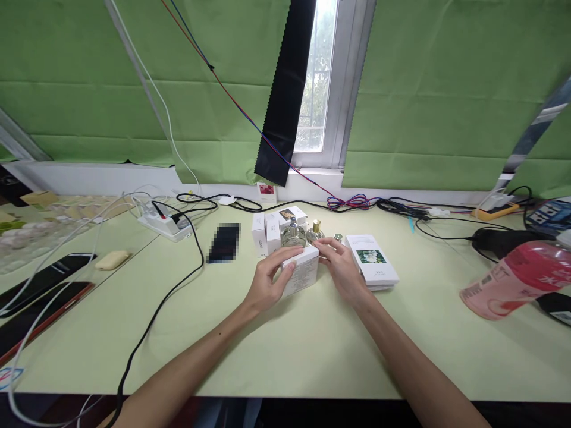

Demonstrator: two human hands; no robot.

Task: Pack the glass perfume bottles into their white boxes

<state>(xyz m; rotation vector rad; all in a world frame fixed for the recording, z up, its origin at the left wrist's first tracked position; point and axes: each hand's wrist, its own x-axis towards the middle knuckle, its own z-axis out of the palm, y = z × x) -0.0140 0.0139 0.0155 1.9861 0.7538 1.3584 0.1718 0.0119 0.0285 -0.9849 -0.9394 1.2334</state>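
Note:
In the middle of the table my left hand grips a small white box with printed text on its side, thumb and fingers across its top. My right hand is at the same box's right end, its fingertips pinched at the upper corner; what exactly lies between them is partly hidden. Just behind the box stand a clear glass perfume bottle with a silver top and another perfume bottle with a gold top. More white boxes are grouped to the left of the bottles.
Right of my right hand lie stacked flat white boxes with a flower picture. A dark blurred rectangle is left of centre. Black cables, a power strip and phones occupy the left; a pink drink bottle lies far right.

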